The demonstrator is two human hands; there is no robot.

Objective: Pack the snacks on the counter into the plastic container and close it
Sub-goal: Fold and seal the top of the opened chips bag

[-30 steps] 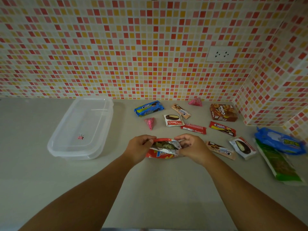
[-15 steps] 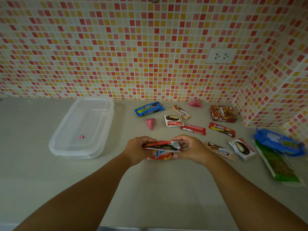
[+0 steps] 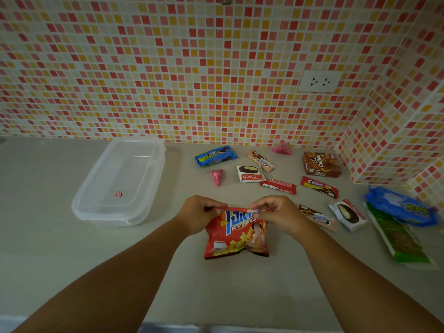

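Mosaic-tiled wall behind a grey desk (image 3: 72, 260); both hands, left hand (image 3: 199, 213) and right hand (image 3: 280, 213), pinch the red potato snack bag (image 3: 236, 239) top at center, fingers clenched on it, plastic container (image 3: 120, 183) left.

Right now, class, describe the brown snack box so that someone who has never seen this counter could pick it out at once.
Start at the corner where the two tiled walls meet, on the right side of the counter. The brown snack box lies on the counter right in that corner, below the wall socket. It is the only cardboard box; everything near it is a soft wrapper or packet.
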